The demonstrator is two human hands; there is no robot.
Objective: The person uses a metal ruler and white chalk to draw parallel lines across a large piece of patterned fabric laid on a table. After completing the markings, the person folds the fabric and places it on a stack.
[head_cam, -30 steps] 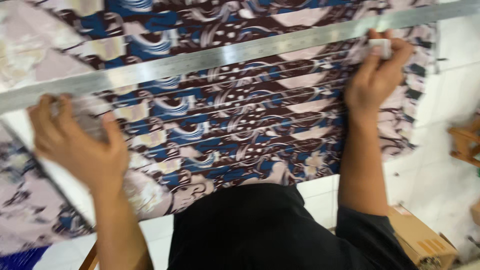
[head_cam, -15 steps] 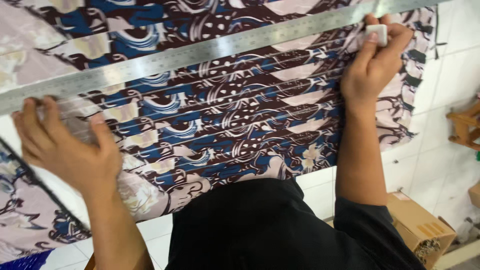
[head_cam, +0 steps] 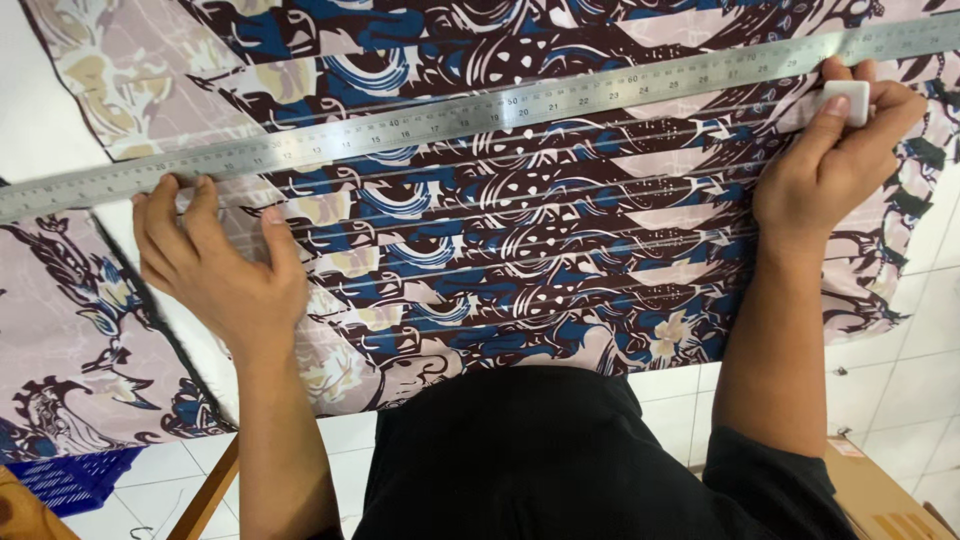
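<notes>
A long steel ruler (head_cam: 480, 110) lies slantwise across a patterned cloth (head_cam: 520, 240) in blue, dark brown and pale pink, marked with several parallel white lines. My left hand (head_cam: 215, 265) rests flat on the cloth, fingertips pressing the ruler's lower edge near its left part. My right hand (head_cam: 830, 165) pinches a small white block of chalk (head_cam: 848, 100) against the ruler's lower edge near its right end.
A second piece of patterned cloth (head_cam: 70, 350) lies at the left over the table edge. Below are white floor tiles (head_cam: 900, 400), a cardboard box (head_cam: 880, 500) at bottom right, a blue crate (head_cam: 70, 480) and a wooden leg (head_cam: 205, 495) at bottom left.
The view has shifted, so ruler and cloth sit lower and further right in frame. My left hand has slid rightwards along the ruler. My right hand keeps the chalk at the ruler's edge.
</notes>
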